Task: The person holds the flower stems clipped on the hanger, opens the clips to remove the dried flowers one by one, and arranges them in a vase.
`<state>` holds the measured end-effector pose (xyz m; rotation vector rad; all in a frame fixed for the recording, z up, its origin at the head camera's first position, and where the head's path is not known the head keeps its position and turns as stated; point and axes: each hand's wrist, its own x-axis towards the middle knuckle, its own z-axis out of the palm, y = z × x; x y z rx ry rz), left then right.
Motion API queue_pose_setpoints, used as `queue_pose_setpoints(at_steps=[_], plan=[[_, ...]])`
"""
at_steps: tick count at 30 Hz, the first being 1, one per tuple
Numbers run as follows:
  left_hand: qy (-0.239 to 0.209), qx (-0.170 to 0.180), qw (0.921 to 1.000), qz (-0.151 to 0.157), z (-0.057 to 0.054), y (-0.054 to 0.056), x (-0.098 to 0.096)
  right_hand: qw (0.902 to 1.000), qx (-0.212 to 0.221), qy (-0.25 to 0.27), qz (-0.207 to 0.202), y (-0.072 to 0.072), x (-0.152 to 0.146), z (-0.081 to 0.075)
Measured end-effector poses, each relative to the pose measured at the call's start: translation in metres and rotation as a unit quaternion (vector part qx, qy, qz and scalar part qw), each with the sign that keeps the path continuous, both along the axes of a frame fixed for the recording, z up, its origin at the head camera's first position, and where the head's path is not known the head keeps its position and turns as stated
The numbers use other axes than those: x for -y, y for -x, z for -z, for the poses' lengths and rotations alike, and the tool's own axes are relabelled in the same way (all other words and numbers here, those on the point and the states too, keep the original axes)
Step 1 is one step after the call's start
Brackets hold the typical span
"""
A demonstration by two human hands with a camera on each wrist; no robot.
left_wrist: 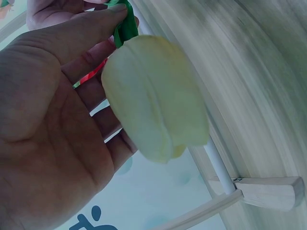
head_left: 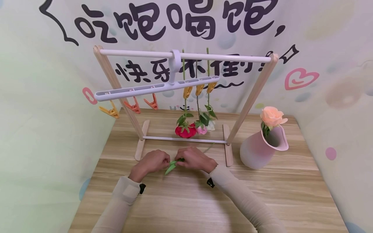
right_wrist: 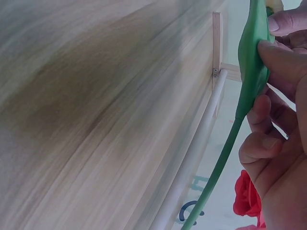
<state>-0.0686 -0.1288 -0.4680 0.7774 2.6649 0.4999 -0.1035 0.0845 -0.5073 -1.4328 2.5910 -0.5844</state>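
Left hand (left_wrist: 55, 117) and right hand (head_left: 193, 158) pinch 1 green-stemmed tulip (left_wrist: 156, 98), apparently pale yellow.

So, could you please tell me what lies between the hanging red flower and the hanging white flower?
The pink flower hangs between the red flower and white flower; the head view shows it.

Pale yellow flower (left_wrist: 156, 100) (green stem (right_wrist: 221, 160))

Through the head view I saw a wood-grained table (head_left: 180, 207) set against a pale back wall (head_left: 323, 35) bearing bold black lettering (head_left: 169, 16), a pink heart outline (head_left: 303, 86) and pastel spots (head_left: 331, 153). Pale side walls (head_left: 35, 136) flanked it, and light left a soft sheen on the wood.
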Motion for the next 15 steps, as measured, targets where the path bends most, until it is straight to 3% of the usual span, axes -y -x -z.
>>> queue_pose_setpoints(at_steps=[15], plan=[[0.004, 0.02, 0.9996, -0.018, 0.0011, 0.0017, -0.0065, 0.9995, -0.009, 0.018, -0.022, 0.0017, -0.0057, 0.0064]])
